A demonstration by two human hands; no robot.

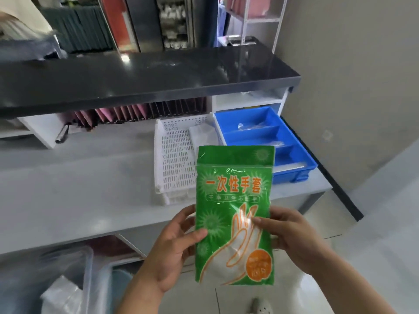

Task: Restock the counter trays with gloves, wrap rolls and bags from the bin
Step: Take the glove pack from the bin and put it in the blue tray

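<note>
Pinching a green glove packet (234,214) upright, both hands (172,243) hide part of the white tray (174,159) beside the blue tray (292,141).

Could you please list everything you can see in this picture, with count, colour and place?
glove pack: one, green with orange print, held upright in front of the counter
white tray: one, white, perforated, on the grey counter, left of the blue tray
blue tray: one, blue, three compartments, at the counter's right end, clear items inside
grey counter: one, pale grey
black shelf: one, glossy black, above the counter
clear bin: one, transparent, bottom left
left hand: grips the pack's left edge
right hand: grips the pack's right edge
</note>
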